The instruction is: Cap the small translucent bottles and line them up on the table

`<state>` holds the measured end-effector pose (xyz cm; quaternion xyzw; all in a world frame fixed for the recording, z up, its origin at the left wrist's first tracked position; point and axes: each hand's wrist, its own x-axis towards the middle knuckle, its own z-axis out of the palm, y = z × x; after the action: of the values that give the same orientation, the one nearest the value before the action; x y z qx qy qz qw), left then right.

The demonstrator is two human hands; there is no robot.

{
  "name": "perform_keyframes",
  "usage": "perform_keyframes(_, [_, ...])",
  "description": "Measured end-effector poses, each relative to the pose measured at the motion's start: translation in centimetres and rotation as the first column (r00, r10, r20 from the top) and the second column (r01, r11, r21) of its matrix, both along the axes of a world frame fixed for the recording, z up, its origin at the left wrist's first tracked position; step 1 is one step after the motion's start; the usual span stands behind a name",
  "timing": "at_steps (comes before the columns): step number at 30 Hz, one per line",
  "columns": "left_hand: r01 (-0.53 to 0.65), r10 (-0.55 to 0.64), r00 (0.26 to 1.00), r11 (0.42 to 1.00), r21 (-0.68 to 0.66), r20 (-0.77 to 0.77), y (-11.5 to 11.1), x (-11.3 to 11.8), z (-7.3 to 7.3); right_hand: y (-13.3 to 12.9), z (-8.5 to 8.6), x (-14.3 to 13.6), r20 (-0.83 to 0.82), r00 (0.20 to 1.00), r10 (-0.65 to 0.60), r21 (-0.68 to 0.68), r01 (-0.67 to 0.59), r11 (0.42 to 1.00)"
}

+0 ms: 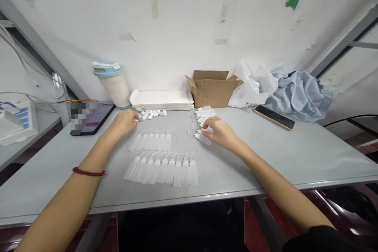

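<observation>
My left hand (125,122) is at the left end of a small heap of white caps (152,114), fingers pinched with a bit of white at the tips that looks like a cap. Over a stack of translucent plastic tubes with thin white tails (203,114), my right hand (221,132) has thumb and forefinger closed on one small tube (203,139). Between the hands, a shorter row of such tubes (152,141) lies side by side. Nearer to me is a longer row (162,171), tails pointing away.
Along the wall stand a blue-lidded cup (113,84), a stack of white trays or sheets (162,98), an open cardboard box (212,92), a white plastic bag (248,86) and blue cloth (301,94). Phones lie at left (94,120) and right (274,117) on the grey table (236,177).
</observation>
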<state>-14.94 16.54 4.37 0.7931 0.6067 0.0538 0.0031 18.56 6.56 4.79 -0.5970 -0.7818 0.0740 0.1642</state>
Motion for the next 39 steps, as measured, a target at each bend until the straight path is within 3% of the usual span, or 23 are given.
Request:
perform_keyframes(6, [-0.027, 0.027, 0.999, 1.0, -0.01, 0.035, -0.2, 0.5, -0.4, -0.8, 0.5, -0.7, -0.077, 0.996, 0.036, 0.065, -0.031, 0.997])
perform_keyframes(10, [-0.031, 0.031, 0.994, 1.0, -0.001, 0.102, -0.7, 1.1, 0.1, -2.1, 1.5, -1.3, -0.226, 0.964, 0.142, -0.11, -0.17, 0.979])
perform_keyframes(13, [-0.004, 0.004, 0.981, 1.0, 0.0, 0.195, -1.5, 2.1, 0.6, -3.2, 2.1, -1.8, -0.339, 0.905, 0.258, -0.315, -0.367, 0.875])
perform_keyframes(16, [0.044, -0.04, 0.949, 0.999, -0.007, 0.313, -2.7, 3.7, 1.0, -4.0, 2.2, -2.4, -0.366, 0.868, 0.336, -0.429, -0.478, 0.766])
perform_keyframes(19, [0.103, -0.078, 0.842, 0.995, -0.017, 0.534, -4.1, 5.5, 1.2, -4.4, 1.9, -2.9, -0.34, 0.853, 0.396, -0.493, -0.52, 0.698])
perform_keyframes(21, [0.132, -0.096, 0.778, 0.991, -0.012, 0.621, -5.0, 6.5, 1.4, -4.4, 1.8, -3.0, -0.328, 0.852, 0.408, -0.528, -0.523, 0.669])
perform_keyframes(26, [0.172, -0.117, 0.721, 0.985, -0.012, 0.683, -6.6, 7.8, 2.1, -4.0, 1.8, -3.0, -0.281, 0.892, 0.353, -0.615, -0.45, 0.647])
perform_keyframes(32, [0.201, -0.071, 0.696, 0.975, -0.099, 0.714, -6.9, 8.0, 2.7, -3.8, 2.1, -2.9, -0.152, 0.948, 0.279, -0.686, -0.305, 0.661])
perform_keyframes(39, [0.216, -0.021, 0.699, 0.959, -0.183, 0.715, -7.2, 8.1, 2.7, -3.7, 2.1, -2.8, -0.159, 0.959, 0.236, -0.723, -0.276, 0.633])
